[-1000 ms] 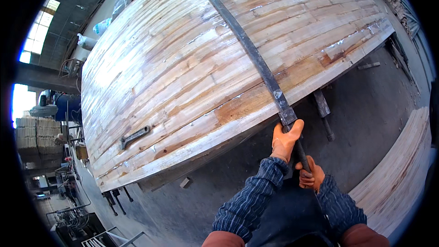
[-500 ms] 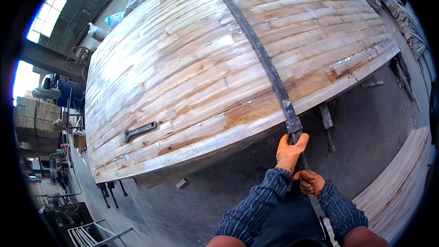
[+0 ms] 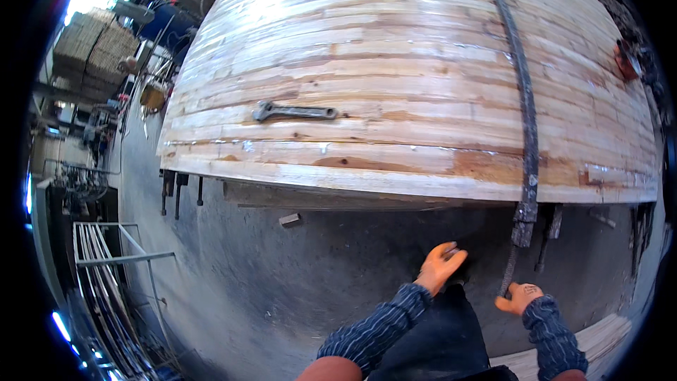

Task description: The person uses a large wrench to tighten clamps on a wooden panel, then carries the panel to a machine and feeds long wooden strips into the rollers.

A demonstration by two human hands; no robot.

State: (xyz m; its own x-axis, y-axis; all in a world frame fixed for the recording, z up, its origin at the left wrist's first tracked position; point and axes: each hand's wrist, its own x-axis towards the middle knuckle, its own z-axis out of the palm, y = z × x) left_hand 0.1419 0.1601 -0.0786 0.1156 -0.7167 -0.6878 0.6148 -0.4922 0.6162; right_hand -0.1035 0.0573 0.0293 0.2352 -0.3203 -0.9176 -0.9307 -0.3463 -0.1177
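A long dark metal bar clamp [image 3: 522, 77] lies across a wide panel of glued wooden strips [image 3: 395, 116]. Past the panel's near edge, its threaded screw [image 3: 510, 268] slants down toward me. My right hand [image 3: 523, 298], in an orange glove, is closed at the lower end of that screw, which it partly hides. To the left, my left hand [image 3: 441, 268], gloved the same way, is off the clamp in front of the panel, with thumb and fingers apart. An adjustable wrench [image 3: 295, 111] rests on the panel, left of the clamp.
More clamp ends [image 3: 181, 190] hang below the panel's left edge, and another [image 3: 549, 236] beside my clamp. A small block [image 3: 290, 220] lies on the floor. A metal rack [image 3: 123, 261] stands at left, a red container [image 3: 625, 61] at far right, wooden strips [image 3: 592, 342] at lower right.
My view has swung left, so the panel and clamp appear farther right. My left hand has let go of the clamp and moved away to its left. My right hand stays at the screw's end.
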